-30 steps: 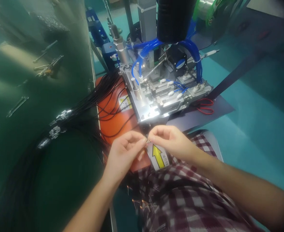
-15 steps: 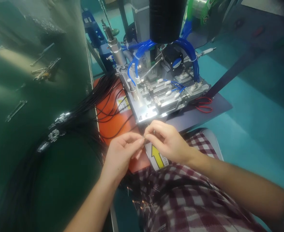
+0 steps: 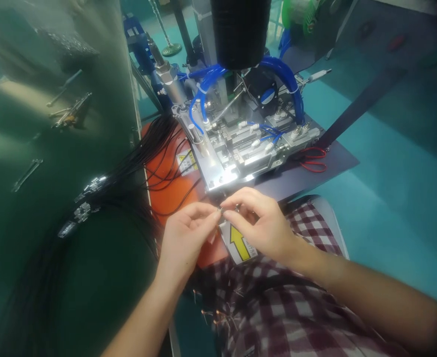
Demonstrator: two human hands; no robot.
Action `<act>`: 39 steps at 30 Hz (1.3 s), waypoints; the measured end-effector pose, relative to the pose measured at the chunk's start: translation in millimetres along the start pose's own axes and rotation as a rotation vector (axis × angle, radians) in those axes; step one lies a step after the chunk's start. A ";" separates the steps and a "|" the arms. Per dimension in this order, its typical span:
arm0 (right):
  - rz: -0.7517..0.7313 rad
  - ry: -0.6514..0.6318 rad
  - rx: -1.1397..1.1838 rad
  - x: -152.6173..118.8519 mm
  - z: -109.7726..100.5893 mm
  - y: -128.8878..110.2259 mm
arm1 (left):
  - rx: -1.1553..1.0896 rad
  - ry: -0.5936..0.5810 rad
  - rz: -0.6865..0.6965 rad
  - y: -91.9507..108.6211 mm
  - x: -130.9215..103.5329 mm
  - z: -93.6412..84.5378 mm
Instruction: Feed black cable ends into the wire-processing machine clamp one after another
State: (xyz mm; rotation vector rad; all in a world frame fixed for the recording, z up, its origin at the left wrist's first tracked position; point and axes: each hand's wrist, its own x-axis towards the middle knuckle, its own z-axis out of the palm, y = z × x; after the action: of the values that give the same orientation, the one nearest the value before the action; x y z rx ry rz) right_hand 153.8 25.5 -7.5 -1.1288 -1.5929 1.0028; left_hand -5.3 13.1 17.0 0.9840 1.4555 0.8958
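Observation:
My left hand (image 3: 189,233) is closed in a pinch, its thumb and forefinger on something small that I cannot make out. Fingertip to fingertip with it, my right hand (image 3: 261,223) is also pinched, and what it holds is too small to name. Both hands are over the front end of an orange board (image 3: 170,193), beside a label with a yellow arrow (image 3: 240,243). Just beyond them stands a metal machine (image 3: 233,158) with blue tubes (image 3: 285,74), its near corner brightly lit.
Black cables (image 3: 129,168) with shiny ends run from the orange board across the dark green table (image 3: 103,277) at left. Small metal parts (image 3: 70,111) lie farther back there. Red wire loops (image 3: 313,161) are right of the machine. Checked cloth covers my lap.
The view has shifted slightly, so the machine sits a little more to the left. My right thumb and forefinger are slightly farther apart, and a small dark bit shows between the hands.

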 end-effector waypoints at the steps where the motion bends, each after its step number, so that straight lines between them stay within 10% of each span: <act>1: -0.053 0.012 -0.035 -0.2 -0.9 0.0 | -0.001 -0.001 0.002 -0.4 -0.2 0.3; 21: 0.324 -0.108 0.284 -3.2 9.3 -0.8 | -0.130 -0.054 0.026 -5.8 0.1 0.2; 28: 0.159 0.081 0.296 0.0 16.5 -1.6 | -0.120 -0.087 0.033 -3.9 2.0 2.2; 39: 0.458 -0.018 0.592 6.0 9.7 -4.4 | -0.091 -0.042 0.020 -2.9 2.5 7.1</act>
State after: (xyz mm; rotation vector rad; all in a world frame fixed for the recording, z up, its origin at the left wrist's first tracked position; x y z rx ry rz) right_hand 142.5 29.1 -4.5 -1.0707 -0.9484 1.6518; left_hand 1.4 14.4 12.7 0.9461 1.3597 0.9427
